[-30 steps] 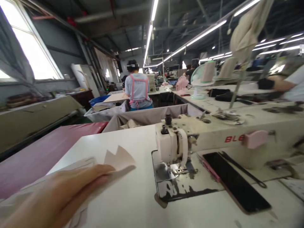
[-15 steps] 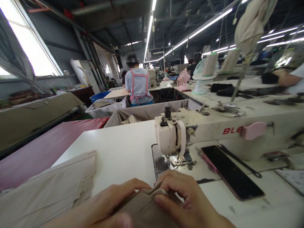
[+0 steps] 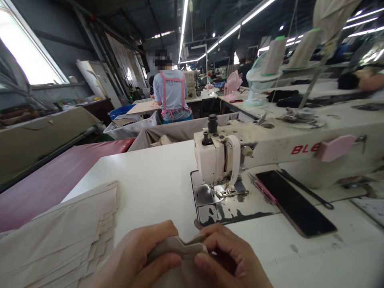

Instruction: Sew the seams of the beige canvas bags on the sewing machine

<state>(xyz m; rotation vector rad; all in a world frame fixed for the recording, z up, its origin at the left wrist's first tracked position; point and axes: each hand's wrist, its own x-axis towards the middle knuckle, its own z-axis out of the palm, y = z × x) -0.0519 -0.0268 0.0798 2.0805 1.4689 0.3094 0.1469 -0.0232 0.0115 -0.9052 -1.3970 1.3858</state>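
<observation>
A beige piece of fabric (image 3: 180, 270) is pinched between my two hands at the front edge of the table. My left hand (image 3: 144, 252) grips its left part, thumb on the near side and fingers behind. On the right, my right hand (image 3: 231, 252) pinches the folded upper edge. The fabric's lower part runs out of view. Just beyond my hands stands a sewing machine (image 3: 216, 156), its presser foot (image 3: 228, 192) over the metal plate. A stack of beige fabric pieces (image 3: 66, 224) lies to the left.
Right of the needle area lie a phone (image 3: 295, 204), pink-handled thread snips (image 3: 265, 190) and a dark slim tool (image 3: 306, 188). A cloth-lined bin (image 3: 180, 134) stands behind the white table (image 3: 144, 172). Farther back, a person in a pink-strapped apron (image 3: 174, 92) faces away. Thread cones (image 3: 273, 56) rise at right.
My left thumb has come up onto the near face of the fabric, and the left hand now pinches it. My hands sit slightly lower relative to the machine. The camera view has shifted a little.
</observation>
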